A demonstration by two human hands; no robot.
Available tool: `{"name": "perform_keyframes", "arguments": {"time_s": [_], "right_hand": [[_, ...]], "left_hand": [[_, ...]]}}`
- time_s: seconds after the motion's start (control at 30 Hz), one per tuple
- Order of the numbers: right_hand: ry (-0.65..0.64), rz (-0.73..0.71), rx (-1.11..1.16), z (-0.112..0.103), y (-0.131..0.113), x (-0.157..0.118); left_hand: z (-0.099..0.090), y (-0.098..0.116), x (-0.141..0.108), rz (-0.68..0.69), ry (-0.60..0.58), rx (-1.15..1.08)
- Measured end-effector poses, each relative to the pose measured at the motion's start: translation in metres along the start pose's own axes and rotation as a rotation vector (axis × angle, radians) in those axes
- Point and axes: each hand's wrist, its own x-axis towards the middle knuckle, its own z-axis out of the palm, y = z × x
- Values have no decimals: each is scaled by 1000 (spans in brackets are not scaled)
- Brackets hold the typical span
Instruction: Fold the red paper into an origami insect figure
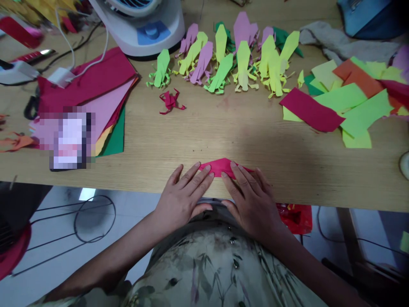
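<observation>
A folded piece of red paper (220, 167) lies at the near edge of the wooden table, its peak pointing away from me. My left hand (187, 192) presses on its left end with outstretched fingers, palm down. On the right end rest the fingers of my right hand (251, 194), also stretched out flat. Both ends of the paper are partly hidden beneath my fingers. Farther up the table sits a small red folded paper figure (171, 101) with thin bent legs.
Several yellow, green and purple folded paper figures (243, 59) stand in rows behind. Loose paper strips (338, 102) are heaped at right. At left lie coloured sheets (96, 79), a phone (72, 138) and a white charger (60, 77). A fan base (150, 36) stands at the back.
</observation>
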Motion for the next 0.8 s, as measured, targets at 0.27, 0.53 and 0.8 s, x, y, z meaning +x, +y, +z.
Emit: {"name": "perform_keyframes", "arguments": {"time_s": [0.27,0.53,0.8], "right_hand": [[9,-15,68,1,4,-3],[89,52,82,-12,22,-11],[2,72,12,-5,15,-9]], "left_hand": [[8,16,20,99,-8,-35],[9,16,21,100,-52,-26],[10,17,23,98,-45,-21]]}}
